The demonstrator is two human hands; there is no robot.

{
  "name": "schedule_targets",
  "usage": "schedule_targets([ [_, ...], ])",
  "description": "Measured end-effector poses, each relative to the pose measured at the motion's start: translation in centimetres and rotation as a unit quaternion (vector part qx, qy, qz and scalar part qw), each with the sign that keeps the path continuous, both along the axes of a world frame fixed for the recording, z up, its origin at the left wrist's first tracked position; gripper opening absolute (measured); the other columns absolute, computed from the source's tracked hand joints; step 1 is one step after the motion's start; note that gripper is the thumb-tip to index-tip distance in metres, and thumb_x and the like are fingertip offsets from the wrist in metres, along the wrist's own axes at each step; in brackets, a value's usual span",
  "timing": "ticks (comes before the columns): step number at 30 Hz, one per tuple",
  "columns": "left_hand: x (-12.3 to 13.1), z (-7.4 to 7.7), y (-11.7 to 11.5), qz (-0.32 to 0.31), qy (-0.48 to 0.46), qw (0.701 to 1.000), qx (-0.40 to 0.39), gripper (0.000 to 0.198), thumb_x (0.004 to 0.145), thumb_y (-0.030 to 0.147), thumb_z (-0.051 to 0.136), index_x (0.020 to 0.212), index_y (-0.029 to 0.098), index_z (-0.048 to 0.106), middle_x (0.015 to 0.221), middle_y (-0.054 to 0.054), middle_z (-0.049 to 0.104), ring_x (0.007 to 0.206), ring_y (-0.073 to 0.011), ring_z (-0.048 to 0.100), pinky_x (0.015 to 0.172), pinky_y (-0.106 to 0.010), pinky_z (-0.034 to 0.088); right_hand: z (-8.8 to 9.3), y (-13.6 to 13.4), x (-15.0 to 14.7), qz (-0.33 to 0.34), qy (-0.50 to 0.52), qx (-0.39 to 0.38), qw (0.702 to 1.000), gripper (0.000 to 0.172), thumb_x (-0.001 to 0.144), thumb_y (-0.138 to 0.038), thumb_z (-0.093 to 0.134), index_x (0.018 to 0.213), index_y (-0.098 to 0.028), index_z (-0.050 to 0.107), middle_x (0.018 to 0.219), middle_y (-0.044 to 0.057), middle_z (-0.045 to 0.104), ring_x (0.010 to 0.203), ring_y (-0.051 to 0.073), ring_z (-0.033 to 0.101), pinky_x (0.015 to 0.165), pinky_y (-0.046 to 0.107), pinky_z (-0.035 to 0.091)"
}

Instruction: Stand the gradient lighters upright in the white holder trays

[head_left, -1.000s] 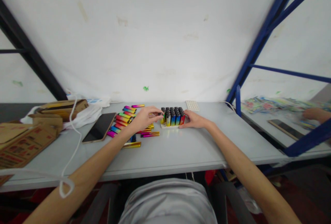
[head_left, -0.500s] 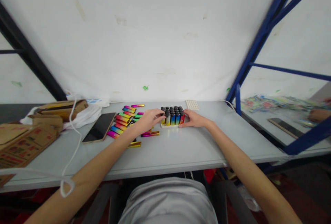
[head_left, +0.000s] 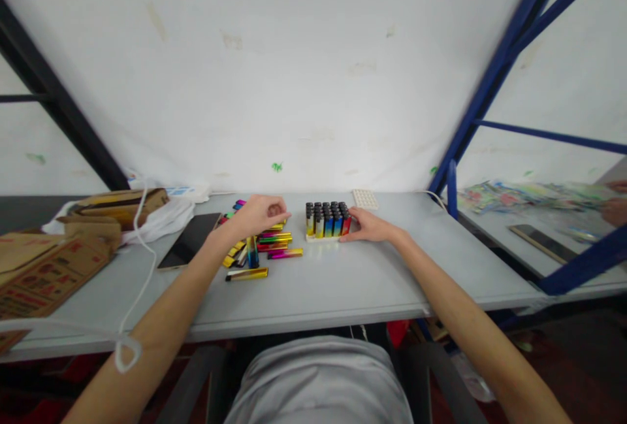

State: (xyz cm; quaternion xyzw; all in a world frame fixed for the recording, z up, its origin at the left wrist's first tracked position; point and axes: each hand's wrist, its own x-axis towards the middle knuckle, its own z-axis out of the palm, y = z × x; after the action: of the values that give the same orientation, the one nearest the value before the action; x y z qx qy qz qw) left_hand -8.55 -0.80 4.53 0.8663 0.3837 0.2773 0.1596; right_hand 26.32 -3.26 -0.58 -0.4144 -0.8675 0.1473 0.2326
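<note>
Several black-topped lighters (head_left: pixel 328 215) stand upright in rows in a white tray (head_left: pixel 323 239), running from yellow at the left to blue and red at the right. My right hand (head_left: pixel 371 225) grips the right end of this block, thumb low near the tray and fingers toward the back. My left hand (head_left: pixel 259 213) hovers over a pile of loose metallic lighters (head_left: pixel 274 238) to the left, its fingers loosely curled and a little apart, nothing visible in them. A blue lighter (head_left: pixel 252 251) shows below its wrist, and a gold lighter (head_left: pixel 248 274) lies nearest the front.
A phone (head_left: pixel 190 240) lies left of the pile, beside cardboard boxes (head_left: pixel 63 260) and a white cable (head_left: pixel 147 274). Behind the block is another white grid tray (head_left: pixel 365 199). Blue shelf posts (head_left: pixel 482 97) stand right; beyond them are another phone (head_left: pixel 543 243) and another person's hand (head_left: pixel 614 212).
My left hand has moved left from the left end of the lighter block to above the loose pile. My right hand stays on the block's right end.
</note>
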Motion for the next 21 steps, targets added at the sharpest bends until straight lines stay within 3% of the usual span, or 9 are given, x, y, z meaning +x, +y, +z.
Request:
schedule_targets([
  [4,-2.7,-0.2,2.0,0.016,0.052,0.998,-0.026,0.033,0.074,0.054,0.071,0.075,0.021,0.078,0.066,-0.004,0.073,0.062,-0.0189,0.062,0.062,-0.025,0.044,-0.1,0.1,0.1,0.001,-0.001,0.001,1.000,0.057,0.075,-0.056,0.084,0.113,-0.017,0.068,0.113,0.012,0.070,0.100,0.030,0.065,0.091,0.042,0.054],
  [7,-3.6,-0.7,3.0,0.021,0.086,0.996,-0.006,0.034,0.079,0.053,0.067,0.078,0.022,0.080,0.069,-0.005,0.074,0.062,-0.0195,0.062,0.065,-0.026,0.044,-0.2,0.2,0.2,-0.001,0.002,-0.001,1.000,0.057,0.075,-0.056,0.085,0.113,-0.017,0.068,0.112,0.011,0.070,0.099,0.030,0.066,0.090,0.042,0.054],
  [10,-4.0,-1.2,3.6,0.027,0.110,0.993,0.021,0.037,0.082,0.054,0.064,0.083,0.021,0.082,0.079,-0.008,0.077,0.071,-0.0224,0.065,0.074,-0.029,0.048,-0.3,0.2,0.2,-0.006,0.003,-0.002,1.000,0.057,0.075,-0.056,0.084,0.114,-0.017,0.068,0.112,0.011,0.070,0.099,0.030,0.066,0.090,0.043,0.054],
  [15,-3.9,-2.4,4.7,0.011,0.134,0.990,0.042,0.044,0.085,0.056,0.060,0.100,0.021,0.082,0.112,-0.012,0.079,0.108,-0.0286,0.069,0.103,-0.037,0.048,-0.3,0.2,0.2,-0.004,0.003,0.002,1.000,0.058,0.074,-0.055,0.085,0.115,-0.017,0.068,0.113,0.011,0.071,0.099,0.031,0.066,0.091,0.044,0.054],
  [18,-3.7,-2.9,5.0,-0.022,0.148,0.989,0.021,0.041,0.085,0.053,0.060,0.099,0.021,0.082,0.112,-0.012,0.079,0.108,-0.0282,0.069,0.105,-0.038,0.047,-0.3,0.2,0.2,-0.004,0.005,0.002,1.000,0.059,0.074,-0.054,0.085,0.117,-0.017,0.067,0.116,0.011,0.071,0.102,0.031,0.066,0.092,0.044,0.054],
  [21,-3.5,-2.9,4.8,-0.009,0.134,0.991,0.015,0.036,0.081,0.051,0.065,0.093,0.022,0.082,0.107,-0.012,0.080,0.104,-0.0300,0.070,0.102,-0.038,0.049,-0.3,0.2,0.3,-0.002,0.006,0.000,1.000,0.060,0.075,-0.055,0.085,0.118,-0.017,0.067,0.118,0.012,0.070,0.104,0.031,0.066,0.094,0.044,0.054],
])
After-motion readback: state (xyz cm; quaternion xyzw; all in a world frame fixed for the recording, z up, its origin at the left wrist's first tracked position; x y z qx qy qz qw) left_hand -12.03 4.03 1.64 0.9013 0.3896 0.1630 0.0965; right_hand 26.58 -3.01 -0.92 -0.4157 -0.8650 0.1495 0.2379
